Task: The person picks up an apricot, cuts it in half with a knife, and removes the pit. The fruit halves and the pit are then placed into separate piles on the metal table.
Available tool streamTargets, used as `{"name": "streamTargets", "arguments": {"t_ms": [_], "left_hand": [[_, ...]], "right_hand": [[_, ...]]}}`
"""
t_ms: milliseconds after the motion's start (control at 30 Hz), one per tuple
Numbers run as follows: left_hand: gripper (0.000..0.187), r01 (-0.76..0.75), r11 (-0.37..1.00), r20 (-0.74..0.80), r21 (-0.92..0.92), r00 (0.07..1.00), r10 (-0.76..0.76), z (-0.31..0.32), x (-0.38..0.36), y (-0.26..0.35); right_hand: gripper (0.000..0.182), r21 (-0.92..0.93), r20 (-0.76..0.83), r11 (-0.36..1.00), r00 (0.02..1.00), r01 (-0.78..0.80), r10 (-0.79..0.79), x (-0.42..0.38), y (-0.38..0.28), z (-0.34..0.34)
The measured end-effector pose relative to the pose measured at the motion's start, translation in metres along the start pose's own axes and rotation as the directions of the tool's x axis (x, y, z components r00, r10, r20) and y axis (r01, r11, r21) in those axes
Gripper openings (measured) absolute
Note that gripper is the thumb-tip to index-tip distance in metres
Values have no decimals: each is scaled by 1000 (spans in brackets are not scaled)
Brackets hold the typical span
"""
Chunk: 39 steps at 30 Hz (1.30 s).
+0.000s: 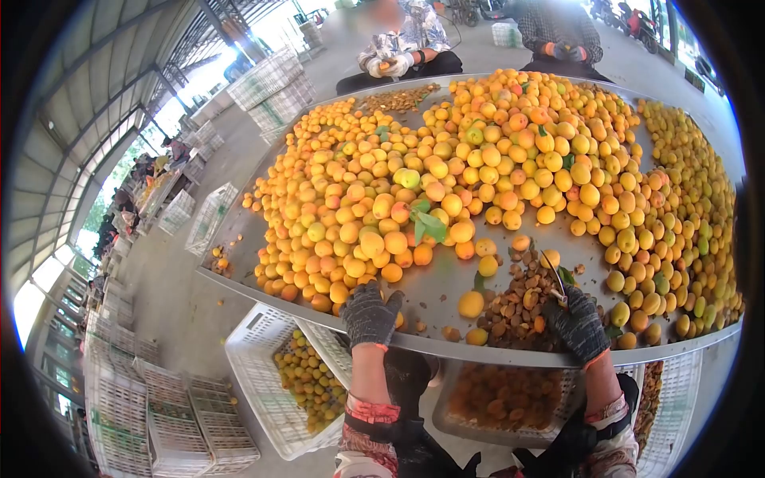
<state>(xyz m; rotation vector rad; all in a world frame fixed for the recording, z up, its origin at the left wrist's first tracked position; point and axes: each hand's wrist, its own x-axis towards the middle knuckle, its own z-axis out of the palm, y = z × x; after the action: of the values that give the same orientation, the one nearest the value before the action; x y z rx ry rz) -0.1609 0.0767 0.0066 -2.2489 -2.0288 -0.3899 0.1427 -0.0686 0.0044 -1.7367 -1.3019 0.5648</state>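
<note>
My left hand [370, 315], in a dark grey glove, is at the near edge of a metal table [430, 290], touching the orange apricots [341, 291] there. Its thumb stands apart from the fingers, and nothing shows in it. On the right, my right hand [577, 325], gloved too, is closed round a small knife [555, 275] whose thin blade points up and away. Beside that hand lies a heap of brown pits [518, 307]. A large pile of apricots [478, 151] covers much of the table.
Two people sit across the table, one with an apricot in gloved hands. Below the near edge are a white crate [263, 342] of greenish-yellow fruit and a crate of orange-brown pieces [506, 394]. Stacked crates [119, 398] stand at the left.
</note>
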Motion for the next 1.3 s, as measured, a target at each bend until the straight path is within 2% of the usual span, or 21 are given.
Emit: {"name": "streamTargets", "arguments": {"t_ms": [100,167,300,400,467,567,667,700,767,833,900,933,967,1000,1033,1067,1100,1133,1167,1200,1300], "left_hand": [[51,26,999,85,-29,996,-24,0,8,2],[50,-34,999,-2,-21,999,34,9,13,7],[50,-77,996,-36,50,996,79,17,21,22],[53,-110,994,61,11,992,109,16,24,33],[57,-52,997,178,61,983,40,9,24,42],[55,9,1000,140,13,990,-11,23,25,35],[49,19,1000,177,12,984,-21,29,27,34],[49,8,1000,177,5,984,-9,29,25,35],[42,-126,992,37,-26,991,127,27,20,38],[42,-133,982,39,-134,989,140,19,19,49],[48,-22,778,24,-628,999,48,15,18,61],[49,48,499,111,-865,989,98,17,21,69],[49,46,491,113,-870,988,108,17,18,77],[46,134,214,173,-968,970,173,17,11,87],[42,235,-73,211,-969,946,248,7,4,100],[43,313,-210,232,-926,913,334,3,0,107],[43,314,-210,234,-926,913,334,-4,-4,113],[45,381,-306,241,-872,880,410,-14,-9,118],[47,448,-390,234,-804,842,486,-19,-13,123],[47,448,-389,233,-805,842,486,-19,-15,127],[50,538,-503,188,-676,786,588,-15,-24,134]], "right_hand": [[32,10,-26,999,999,34,-34,-1,8,6],[31,35,-37,998,998,56,-55,-1,14,7],[29,30,60,999,998,-12,10,-4,13,2],[28,74,52,996,997,59,-63,-4,-1,-3],[28,74,53,992,993,103,-107,-5,0,-4],[27,52,32,992,993,111,-113,-7,6,-2],[26,50,48,995,995,88,-91,-7,-6,-8],[26,58,98,998,995,2,-7,-5,-25,-13],[27,53,126,994,988,-95,88,-4,-33,-16],[30,-134,51,944,953,302,-298,-5,-19,-12],[34,-122,6,956,963,268,-269,-6,-27,-16],[34,-23,19,988,988,155,-155,-8,-33,-17],[35,77,47,996,998,41,-45,-8,-36,-18],[35,117,54,993,998,15,-21,-9,-36,-17],[35,114,54,993,998,13,-19,-9,-36,-17],[34,111,41,994,999,19,-23,-9,-35,-17],[33,110,28,994,999,25,-28,-8,-34,-16],[33,110,30,994,999,23,-27,-8,-29,-15],[33,136,-18,987,997,83,-81,-7,-20,-14],[34,158,-68,977,989,143,-134,-7,-16,-13],[36,84,-54,993,995,85,-80,-9,-28,-20]]}}
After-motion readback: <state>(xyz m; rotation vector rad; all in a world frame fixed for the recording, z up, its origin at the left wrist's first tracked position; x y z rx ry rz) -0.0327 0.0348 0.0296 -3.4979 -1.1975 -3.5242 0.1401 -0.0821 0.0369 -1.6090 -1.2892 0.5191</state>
